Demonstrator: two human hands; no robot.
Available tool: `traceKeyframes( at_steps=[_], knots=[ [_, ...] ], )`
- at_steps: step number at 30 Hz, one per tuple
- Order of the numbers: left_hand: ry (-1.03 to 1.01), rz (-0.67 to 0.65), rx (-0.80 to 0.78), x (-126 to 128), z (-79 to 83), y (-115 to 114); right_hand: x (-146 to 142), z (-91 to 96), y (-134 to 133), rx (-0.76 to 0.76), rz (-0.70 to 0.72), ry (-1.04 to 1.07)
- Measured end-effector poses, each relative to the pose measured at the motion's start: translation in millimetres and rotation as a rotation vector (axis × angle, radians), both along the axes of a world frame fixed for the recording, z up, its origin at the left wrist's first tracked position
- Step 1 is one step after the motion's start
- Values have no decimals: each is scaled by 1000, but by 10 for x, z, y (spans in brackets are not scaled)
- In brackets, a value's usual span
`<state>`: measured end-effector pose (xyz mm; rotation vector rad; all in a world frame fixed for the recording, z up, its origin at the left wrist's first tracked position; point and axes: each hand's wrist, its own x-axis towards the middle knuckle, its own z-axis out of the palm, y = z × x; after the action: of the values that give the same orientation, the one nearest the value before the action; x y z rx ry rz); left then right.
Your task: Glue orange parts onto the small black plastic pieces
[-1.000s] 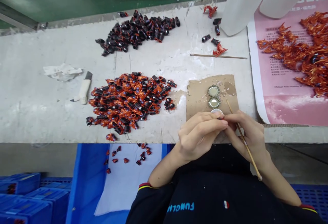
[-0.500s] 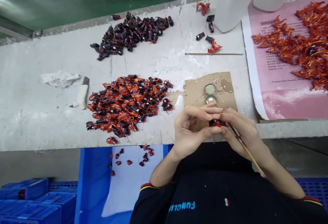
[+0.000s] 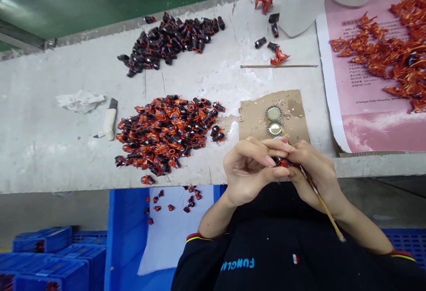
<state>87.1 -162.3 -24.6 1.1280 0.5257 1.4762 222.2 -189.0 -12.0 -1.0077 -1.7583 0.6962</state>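
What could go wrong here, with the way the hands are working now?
The small black and orange piece pinched between the left hand and right hand could slip and fall, perhaps into the blue crate below the table edge. The knife beside the orange pile shows its blade, so reaching there might cut a finger.

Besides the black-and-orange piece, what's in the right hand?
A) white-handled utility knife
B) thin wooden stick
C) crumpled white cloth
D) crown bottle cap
B. The thin wooden stick runs through the fingers of the right hand and out past its wrist, while both hands pinch the black-and-orange piece.
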Motion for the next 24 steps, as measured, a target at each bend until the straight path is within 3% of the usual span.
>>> traceKeyframes(
  at_steps=[8,11,18,21,24],
  knots=[
    [120,-19,-25,-58,14,-61,49,-124,-69,-171,35,117],
    [215,75,18,-84,21,-64,56,-101,-46,-187,19,68],
    [386,306,195,-186,-20,29,127,-64,17,-112,-204,-84],
    [381,298,108,-227,-7,26,166,-91,33,-86,-197,-114],
    [286,177,-120,-248,36,-5,173,-108,44,-24,-192,-154]
  ],
)
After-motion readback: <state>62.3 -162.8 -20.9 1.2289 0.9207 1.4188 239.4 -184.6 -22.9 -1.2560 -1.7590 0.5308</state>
